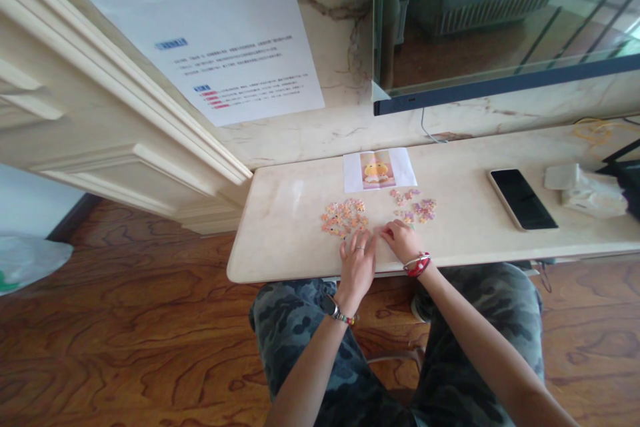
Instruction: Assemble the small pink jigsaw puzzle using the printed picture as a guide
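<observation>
Two lots on the table (280,233): left pieces (344,217) just past left hand (358,263), right pieces (423,209) just past right hand (401,241). Left fingers loosely spread, right narrow; can't tell what's held. I'd press lightly, lots apart.

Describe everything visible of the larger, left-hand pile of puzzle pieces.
The pile of puzzle pieces is a loose scatter of small, irregular pieces, mostly orange and pink; their material is unclear. It lies spread on the pale tabletop, below the printed sheet in this view. The left hand is at its near edge; whether they touch cannot be told.
</observation>
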A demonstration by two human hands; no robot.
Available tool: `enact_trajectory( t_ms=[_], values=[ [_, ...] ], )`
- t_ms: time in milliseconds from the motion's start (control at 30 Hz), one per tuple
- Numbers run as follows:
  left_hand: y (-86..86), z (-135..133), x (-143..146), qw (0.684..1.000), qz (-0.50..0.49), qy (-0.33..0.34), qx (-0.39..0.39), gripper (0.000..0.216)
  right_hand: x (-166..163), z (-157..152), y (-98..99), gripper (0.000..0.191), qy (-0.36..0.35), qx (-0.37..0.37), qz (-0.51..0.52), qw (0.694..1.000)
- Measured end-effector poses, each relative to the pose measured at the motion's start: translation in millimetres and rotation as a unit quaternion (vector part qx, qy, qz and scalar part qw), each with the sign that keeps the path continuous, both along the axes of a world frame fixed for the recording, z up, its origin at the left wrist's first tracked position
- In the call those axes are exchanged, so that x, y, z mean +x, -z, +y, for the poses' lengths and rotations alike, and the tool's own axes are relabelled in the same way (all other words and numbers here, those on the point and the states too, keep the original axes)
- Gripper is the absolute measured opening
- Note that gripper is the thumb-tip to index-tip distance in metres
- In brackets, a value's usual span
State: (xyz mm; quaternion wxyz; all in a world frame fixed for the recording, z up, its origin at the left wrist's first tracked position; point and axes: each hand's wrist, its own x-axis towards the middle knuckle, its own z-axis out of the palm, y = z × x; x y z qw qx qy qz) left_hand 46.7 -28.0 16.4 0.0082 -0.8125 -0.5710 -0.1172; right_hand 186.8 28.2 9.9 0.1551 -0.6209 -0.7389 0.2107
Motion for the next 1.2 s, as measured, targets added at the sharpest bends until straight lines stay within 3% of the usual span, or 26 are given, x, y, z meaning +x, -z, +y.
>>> enact_trajectory(
  t_ms=[367,867,967,1200],
  values=[
    [0.2,0,-1,1.000,0.004,-0.007,-0.014,0.047,5,5,0.2,0.012,0.026,0.015,0.005,1.000],
    [-1.2,3,0,0.999,-0.004,-0.028,-0.033,0.049,11,13,2.9,0.009,-0.004,0.035,0.036,0.999],
    [-0.4,2,-1,1.000,-0.004,-0.025,-0.019,0.049,33,9,0.4,0.011,0.037,0.082,0.073,0.993],
    [2.5,1,-2,0.999,-0.032,-0.014,0.015,0.036,124,-6,-1.4,0.027,0.168,0.153,0.068,0.971]
  ],
)
